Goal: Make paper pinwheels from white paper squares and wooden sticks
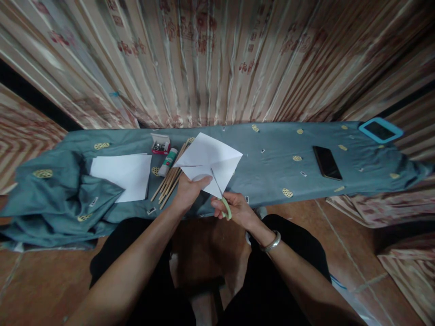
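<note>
My left hand [190, 188] grips a square sheet of white paper [214, 154] by its near left side, the thumb lying on top. A slit runs into the sheet from its left corner. In my right hand [238, 210] are scissors with pale green handles [226, 209], fingers wrapped through the loops. The scissor blades reach up over the near part of the paper, close to my left thumb. Whether the blades are parted cannot be made out. Under and left of the sheet lie several thin wooden sticks [166, 188].
A glue stick [168, 162] and a small open box of metal bits [161, 146] lie left of the sticks. Further left is a stack of white paper [125, 170], partly under bunched cloth [68, 190]. To the right are a phone [326, 162] and a blue-framed tablet [380, 130]. Curtains [210, 68] hang behind.
</note>
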Tool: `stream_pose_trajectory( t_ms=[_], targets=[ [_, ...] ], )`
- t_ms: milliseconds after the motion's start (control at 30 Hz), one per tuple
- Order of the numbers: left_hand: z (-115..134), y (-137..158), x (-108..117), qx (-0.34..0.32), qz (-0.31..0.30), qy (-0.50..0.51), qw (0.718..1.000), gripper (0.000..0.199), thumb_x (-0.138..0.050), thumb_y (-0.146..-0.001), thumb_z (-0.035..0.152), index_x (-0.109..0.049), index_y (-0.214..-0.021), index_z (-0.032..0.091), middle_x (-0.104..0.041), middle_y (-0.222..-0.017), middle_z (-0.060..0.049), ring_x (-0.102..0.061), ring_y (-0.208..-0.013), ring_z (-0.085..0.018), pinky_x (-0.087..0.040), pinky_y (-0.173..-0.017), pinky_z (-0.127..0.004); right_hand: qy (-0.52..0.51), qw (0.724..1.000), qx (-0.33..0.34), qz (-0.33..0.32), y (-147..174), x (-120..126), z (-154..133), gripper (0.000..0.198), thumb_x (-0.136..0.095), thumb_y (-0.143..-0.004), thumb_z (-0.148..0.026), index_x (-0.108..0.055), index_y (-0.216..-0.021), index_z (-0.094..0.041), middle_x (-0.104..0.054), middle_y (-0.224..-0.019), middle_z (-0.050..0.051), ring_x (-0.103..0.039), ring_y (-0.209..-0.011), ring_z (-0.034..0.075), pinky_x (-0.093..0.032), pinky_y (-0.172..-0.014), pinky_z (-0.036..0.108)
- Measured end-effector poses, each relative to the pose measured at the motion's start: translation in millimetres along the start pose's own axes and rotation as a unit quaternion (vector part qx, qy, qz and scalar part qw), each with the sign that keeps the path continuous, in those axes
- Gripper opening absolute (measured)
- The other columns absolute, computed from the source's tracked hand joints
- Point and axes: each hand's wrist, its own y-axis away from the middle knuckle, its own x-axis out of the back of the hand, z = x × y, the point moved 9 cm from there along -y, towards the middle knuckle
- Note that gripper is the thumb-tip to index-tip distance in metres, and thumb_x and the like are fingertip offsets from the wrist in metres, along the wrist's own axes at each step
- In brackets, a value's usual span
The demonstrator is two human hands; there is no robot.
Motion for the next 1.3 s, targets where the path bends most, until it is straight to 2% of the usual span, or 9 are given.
stream_pose_trajectory(
  t_ms=[867,1100,1300],
  targets=[
    [1.9,2.3,4.1,-0.004,0.021,0.003,1.0,0.04,-0.078,-0.054,0.025,-0.067,-0.091,0.015,-0.071,-0.094,-0.007,-0.064,-0.085,-0.022,-0.051,-0.081,-0.035,0.004,1.0,0.001,0.014,-0.9,0.5,1.0,0.042,-0.081,-0.057,-0.052,-0.061,-0.066,-0.017,-0.06,-0.047,-0.003,-0.052,-0.04,0.007,-0.031,-0.034,0.016],
    [4.5,-8.4,17.1,-0.017,0.041,0.035,0.998,0.04,-0.081,-0.052,0.024,-0.067,-0.088,0.014,-0.071,-0.093,-0.007,-0.065,-0.082,-0.02,-0.051,-0.082,-0.035,0.049,0.998,-0.007,-0.048,6.4,-3.0,5.2,0.041,-0.074,-0.069,-0.054,-0.064,-0.079,-0.016,-0.064,-0.058,-0.002,-0.056,-0.048,0.007,-0.038,-0.041,0.016],
    [6.2,-16.3,31.6,0.009,0.061,0.099,0.993,0.045,-0.082,-0.045,0.022,-0.067,-0.086,0.015,-0.071,-0.079,-0.003,-0.064,-0.072,-0.018,-0.053,-0.074,-0.033,0.103,0.984,-0.057,-0.135,30.8,23.5,-0.3,0.045,-0.074,-0.07,-0.054,-0.065,-0.086,-0.013,-0.065,-0.061,0.0,-0.055,-0.051,0.007,-0.039,-0.046,0.017]
  ],
)
